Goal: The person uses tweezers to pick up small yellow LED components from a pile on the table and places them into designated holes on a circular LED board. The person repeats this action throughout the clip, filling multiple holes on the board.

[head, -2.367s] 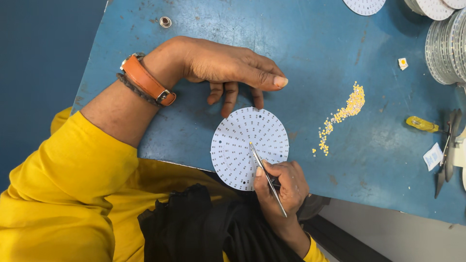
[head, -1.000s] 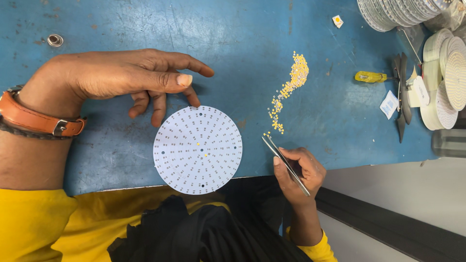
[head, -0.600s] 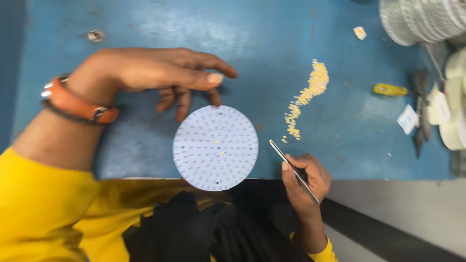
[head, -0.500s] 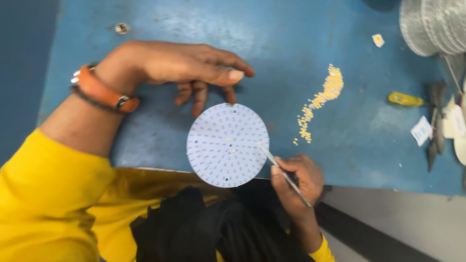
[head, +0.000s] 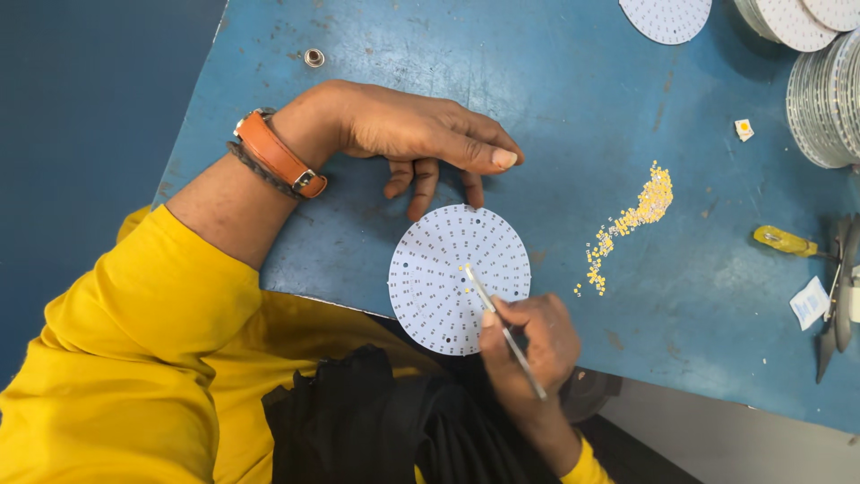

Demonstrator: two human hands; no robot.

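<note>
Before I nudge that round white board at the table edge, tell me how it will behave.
The round white board looks thin and flat, so probably stiff and light, apt to slide on the blue table. It overhangs the edge, so it may tip off. The tweezers touch it; tiny parts could shift.

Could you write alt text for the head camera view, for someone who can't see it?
A person's right hand holds thin metal tweezers, tips over a round white circuit disc on a blue table. The left hand, with an orange wristband, rests flat just beyond the disc. A trail of tiny yellow chips lies right of the disc.
</note>
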